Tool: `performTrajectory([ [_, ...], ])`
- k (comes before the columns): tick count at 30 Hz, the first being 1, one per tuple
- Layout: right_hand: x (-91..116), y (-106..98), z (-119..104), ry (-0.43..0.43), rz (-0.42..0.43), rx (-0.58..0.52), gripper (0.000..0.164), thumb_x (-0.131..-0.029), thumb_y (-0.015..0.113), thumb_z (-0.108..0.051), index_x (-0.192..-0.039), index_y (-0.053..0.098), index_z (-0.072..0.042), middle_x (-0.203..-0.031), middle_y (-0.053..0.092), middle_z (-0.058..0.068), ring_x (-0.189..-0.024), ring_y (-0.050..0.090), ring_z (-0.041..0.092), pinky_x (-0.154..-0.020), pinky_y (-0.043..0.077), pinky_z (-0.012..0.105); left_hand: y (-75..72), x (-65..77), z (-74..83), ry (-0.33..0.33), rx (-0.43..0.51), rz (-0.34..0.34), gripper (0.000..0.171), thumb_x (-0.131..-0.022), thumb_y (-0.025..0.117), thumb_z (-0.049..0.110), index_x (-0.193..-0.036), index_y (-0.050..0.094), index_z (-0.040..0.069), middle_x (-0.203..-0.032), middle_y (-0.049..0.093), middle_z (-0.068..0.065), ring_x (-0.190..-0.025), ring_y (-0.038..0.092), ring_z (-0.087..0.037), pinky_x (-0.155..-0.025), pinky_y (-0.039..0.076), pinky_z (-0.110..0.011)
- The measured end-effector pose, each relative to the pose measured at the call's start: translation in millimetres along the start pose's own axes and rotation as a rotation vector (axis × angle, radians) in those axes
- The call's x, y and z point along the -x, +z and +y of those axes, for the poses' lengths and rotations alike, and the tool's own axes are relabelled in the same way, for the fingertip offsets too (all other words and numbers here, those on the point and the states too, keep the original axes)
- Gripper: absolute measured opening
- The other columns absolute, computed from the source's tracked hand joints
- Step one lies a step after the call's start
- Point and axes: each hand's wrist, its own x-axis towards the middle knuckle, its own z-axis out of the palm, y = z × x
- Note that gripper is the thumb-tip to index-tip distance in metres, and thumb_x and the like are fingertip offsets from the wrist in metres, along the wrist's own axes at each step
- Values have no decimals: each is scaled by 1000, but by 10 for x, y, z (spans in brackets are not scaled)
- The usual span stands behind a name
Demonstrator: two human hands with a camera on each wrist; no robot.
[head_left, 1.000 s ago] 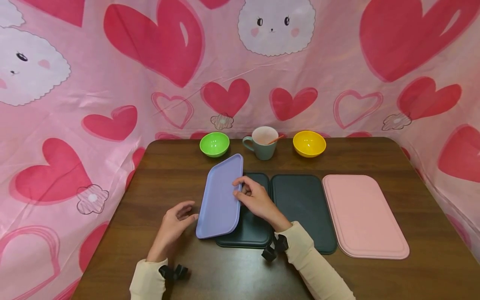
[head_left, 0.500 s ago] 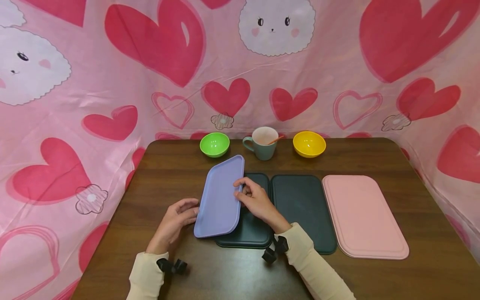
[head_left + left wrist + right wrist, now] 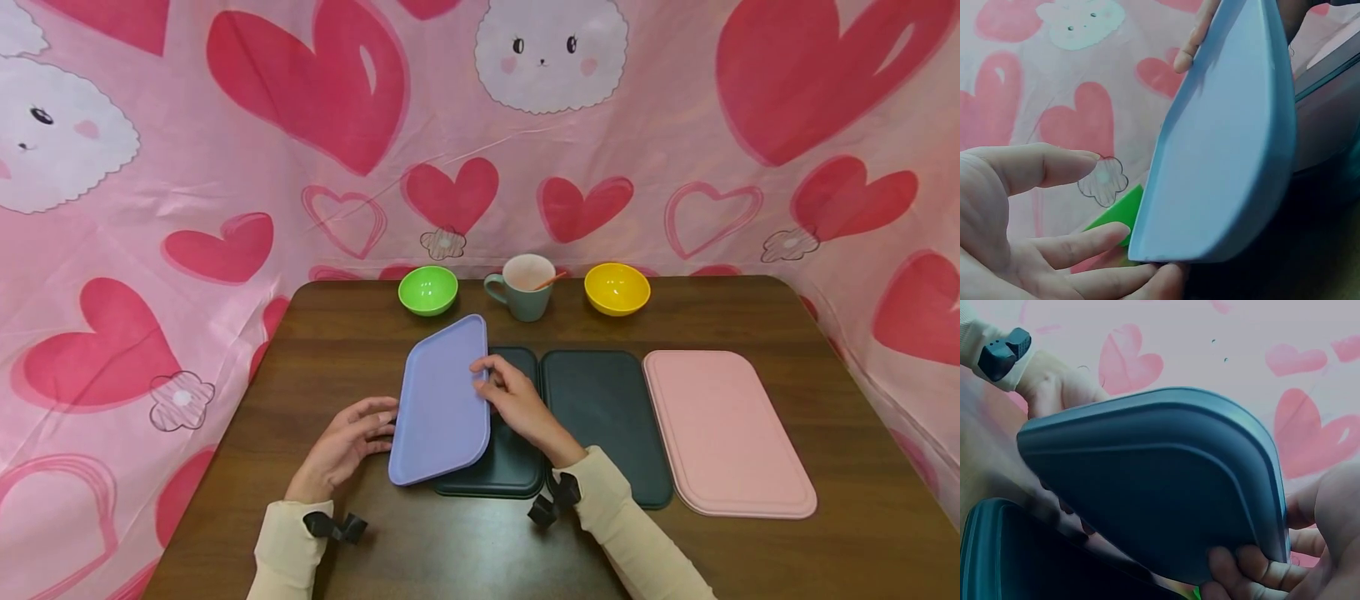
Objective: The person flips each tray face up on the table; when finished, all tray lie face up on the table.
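A lavender tray (image 3: 441,404) is held tilted, its left edge lower, overlapping a dark green tray (image 3: 501,467) in the head view. My right hand (image 3: 517,404) pinches its right edge, thumb on the inner face; the right wrist view shows fingers (image 3: 1250,565) curled against the underside. My left hand (image 3: 348,442) is at the low left edge. In the left wrist view its lower fingers (image 3: 1107,281) reach beneath that edge, while the thumb (image 3: 1050,167) stays apart from the tray. Their tips show below the tray in the right wrist view.
Right of the lavender tray lie a second dark green tray (image 3: 606,425) and a pink tray (image 3: 727,433). Along the back of the wooden table (image 3: 337,333) stand a green bowl (image 3: 427,292), a mug (image 3: 527,296) with an orange stick inside, and a yellow bowl (image 3: 617,290).
My left hand has come right and a little up, its fingers now at the tray's left edge. The tray has turned slightly, its lower right corner shifting right. My right hand has moved slightly right.
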Motion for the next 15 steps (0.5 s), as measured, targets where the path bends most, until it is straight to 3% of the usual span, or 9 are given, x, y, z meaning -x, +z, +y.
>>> performTrajectory([
  [6, -3, 19, 37, -6, 4, -12, 32, -100, 56, -13, -131, 55, -7, -71, 50, 0, -68, 55, 18, -68, 55, 37, 30, -1, 8, -3, -17, 65, 23, -103, 50, 16, -122, 63, 11, -105, 70, 6, -96, 65, -15, -85, 53, -31],
  [11, -7, 69, 40, 16, 25, -45, 48, -100, 58, -16, -144, 41, -10, -78, 61, 6, -69, 60, 8, -68, 56, 33, 44, 29, 15, -13, -41, 124, 22, -102, 52, 17, -120, 64, 13, -105, 68, 7, -96, 64, -15, -88, 51, -33],
  [15, -8, 110, 38, 28, 30, -20, 53, -99, 60, -19, -146, 38, -10, -85, 67, 10, -70, 62, 8, -69, 55, 30, 40, 65, 35, 0, -59, 168, 23, -101, 53, 15, -121, 62, 9, -108, 66, 6, -98, 63, -14, -90, 49, -35],
])
